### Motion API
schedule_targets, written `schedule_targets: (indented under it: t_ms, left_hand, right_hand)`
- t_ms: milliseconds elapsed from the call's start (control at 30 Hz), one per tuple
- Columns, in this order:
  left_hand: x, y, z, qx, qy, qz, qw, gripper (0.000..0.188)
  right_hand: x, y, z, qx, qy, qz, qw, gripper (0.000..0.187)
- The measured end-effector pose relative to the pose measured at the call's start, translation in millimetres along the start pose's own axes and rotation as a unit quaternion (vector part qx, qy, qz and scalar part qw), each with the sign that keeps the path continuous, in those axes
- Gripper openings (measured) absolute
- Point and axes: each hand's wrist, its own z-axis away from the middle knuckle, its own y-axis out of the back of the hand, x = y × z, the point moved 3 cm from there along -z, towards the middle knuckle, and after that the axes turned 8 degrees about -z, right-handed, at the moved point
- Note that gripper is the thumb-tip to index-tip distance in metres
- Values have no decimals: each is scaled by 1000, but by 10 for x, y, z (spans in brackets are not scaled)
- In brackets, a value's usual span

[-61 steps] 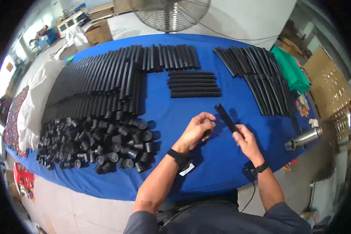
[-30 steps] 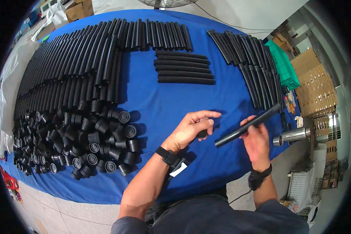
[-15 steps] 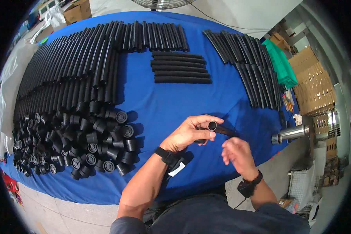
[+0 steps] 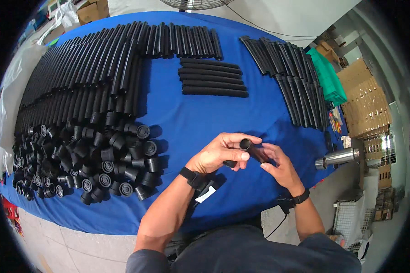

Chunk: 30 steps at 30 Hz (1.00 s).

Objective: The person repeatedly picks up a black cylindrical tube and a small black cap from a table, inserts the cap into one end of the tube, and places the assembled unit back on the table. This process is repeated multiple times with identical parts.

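From the head view, the only one I have, the surface (image 4: 182,136) under its blue cloth bows with the lens, its near edge running just in front of the person's body. I see blue cloth around the hands and up to the short set of crosswise tubes (image 4: 213,79); on the left my room ends at the heap of black caps (image 4: 105,168) and the long rows of tubes (image 4: 86,68), on the right at slanted tubes (image 4: 296,95), a green crate (image 4: 328,77) and, near the right edge, a silver metal cylinder (image 4: 339,157) lying on its side. The black tube (image 4: 256,153) I'm watching is held above the cloth between both hands, tilted, its round open end toward the left hand. It looks smooth, hollow and slightly glossy. The left hand (image 4: 216,154) pinches that end between thumb and index finger, with a small dark piece (image 4: 230,163) tucked below the thumb; I can't tell what it is. The right hand (image 4: 282,170) has its fingers and thumb closed about the farther part. A white tag (image 4: 206,194) hangs by the left wrist strap (image 4: 193,180), too small for me to read.
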Motion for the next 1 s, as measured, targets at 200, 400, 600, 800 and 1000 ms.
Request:
schedule_targets:
  t_ms: [200,400,600,800,1000]
  left_hand:
    - [14,-24,0,8,-12,-4,1000,49]
    - [-20,13,-24,8,-20,9,1000,48]
    - [-38,95,-55,153,-47,24,987,44]
    - [-124,276,-108,156,-121,256,946,28]
    - [-118,284,-112,58,-142,285,946,32]
  right_hand:
    - [-17,-49,24,-4,9,207,978,67]
    - [-45,-48,30,-22,51,116,992,58]
    - [163,-150,137,69,-73,-148,984,38]
    - [81,-54,105,42,-202,-142,968,36]
    - [247,25,156,68,-212,-65,973,40]
